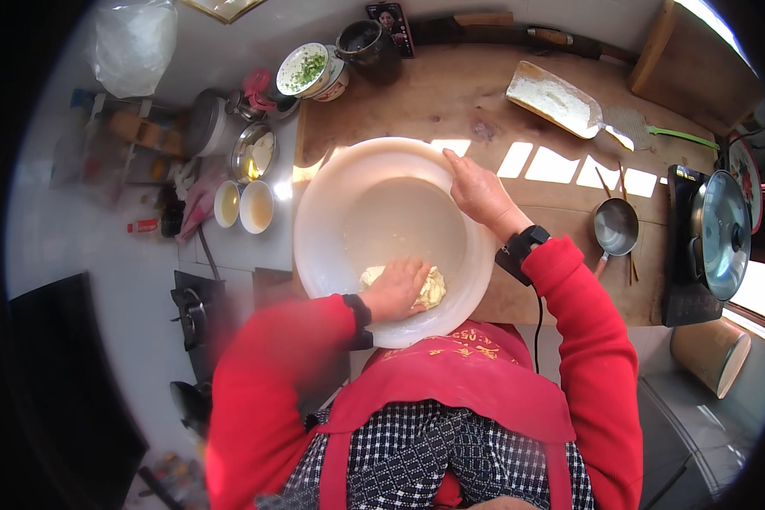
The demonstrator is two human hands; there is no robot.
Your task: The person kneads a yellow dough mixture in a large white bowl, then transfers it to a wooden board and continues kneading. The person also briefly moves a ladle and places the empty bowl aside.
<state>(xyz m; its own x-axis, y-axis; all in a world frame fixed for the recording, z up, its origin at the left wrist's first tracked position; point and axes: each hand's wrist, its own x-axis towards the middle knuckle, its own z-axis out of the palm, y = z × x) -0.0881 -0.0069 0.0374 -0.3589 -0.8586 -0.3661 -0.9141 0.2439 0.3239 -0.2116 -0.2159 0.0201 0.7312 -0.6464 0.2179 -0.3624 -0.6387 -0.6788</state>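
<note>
A large white plastic basin [322, 210] stands at the front of the wooden board, close to the red apron. Inside it, low in the near part, lies a rough lump of pale yellow dough [432, 290]. My left hand [398, 287] lies palm down on the dough, fingers stretched across its top and the thumb held apart. The hand covers the lump's middle. On the basin's right side, my right hand [481, 194] grips the rim, with the fingertips at the edge.
Upper right lies a scoop of flour [551, 99]. A small saucepan [616, 226] sits beside chopsticks, left of a glass-lidded pan [720, 236] on an induction cooker. Bowls with liquid [257, 207] stand left; a bowl of chopped greens [303, 70] and a dark pot [370, 54] stand behind.
</note>
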